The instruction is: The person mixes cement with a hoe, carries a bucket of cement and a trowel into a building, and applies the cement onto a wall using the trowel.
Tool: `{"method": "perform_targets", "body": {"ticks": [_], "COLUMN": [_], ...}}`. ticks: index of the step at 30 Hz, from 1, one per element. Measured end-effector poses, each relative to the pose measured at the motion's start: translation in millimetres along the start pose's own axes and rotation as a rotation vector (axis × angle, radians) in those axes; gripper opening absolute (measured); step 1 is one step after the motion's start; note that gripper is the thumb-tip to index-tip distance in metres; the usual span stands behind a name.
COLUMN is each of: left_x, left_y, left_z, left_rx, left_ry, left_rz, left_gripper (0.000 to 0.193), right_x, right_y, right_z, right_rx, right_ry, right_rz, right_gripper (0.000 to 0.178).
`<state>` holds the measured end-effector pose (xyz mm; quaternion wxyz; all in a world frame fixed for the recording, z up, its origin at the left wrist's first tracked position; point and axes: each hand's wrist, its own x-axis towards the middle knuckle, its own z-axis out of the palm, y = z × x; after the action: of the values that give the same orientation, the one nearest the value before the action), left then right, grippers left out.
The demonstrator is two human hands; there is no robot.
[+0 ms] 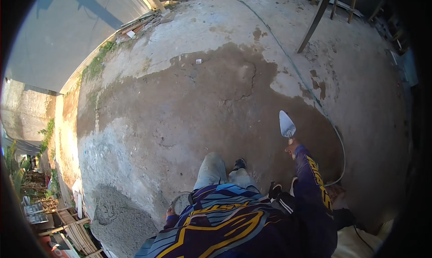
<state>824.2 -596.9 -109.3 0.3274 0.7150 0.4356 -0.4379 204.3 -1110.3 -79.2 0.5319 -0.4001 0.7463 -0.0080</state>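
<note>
My right hand (293,147) is closed round the handle of a pointed trowel (286,124), its metal blade aimed away from me above the wet concrete floor. Low and close to my body, my left hand (170,212) grips the edge of a grey, round, bucket-like container (182,203). My shirt hides part of that container, so its contents cannot be made out. Left of this hand lies a heap of wet grey mortar (119,215) on the floor.
A hose (292,62) curves down the right side. A slanted wooden post (315,21) stands at the far right. Beside my right arm shows another person's striped leg (286,203). A wall (81,33) borders the left, with planks (137,24) at its foot.
</note>
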Motion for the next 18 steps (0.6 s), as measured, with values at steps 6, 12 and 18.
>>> {"method": "perform_targets", "body": {"ticks": [6,12,18], "left_x": [-43.9,-110.0,-183.8], "left_y": [48.6,153.3,299.6], "left_z": [130.1,319.3,513.3], "left_rx": [-0.354,-0.743,-0.997], "left_ry": [0.017,0.036,0.015], "left_rz": [-0.033,-0.076,-0.068], "left_gripper": [0.053,0.052,0.051], "right_x": [156.8,227.0,302.7], "right_y": [-242.8,-408.9,-555.2], "right_z": [-79.5,-57.3,-65.6], "right_rx": [0.204,0.039,-0.108], "right_ry": [0.114,0.108,-0.018], "right_rz": [-0.218,-0.05,0.0], "right_gripper": [0.041,0.039,0.028]}}
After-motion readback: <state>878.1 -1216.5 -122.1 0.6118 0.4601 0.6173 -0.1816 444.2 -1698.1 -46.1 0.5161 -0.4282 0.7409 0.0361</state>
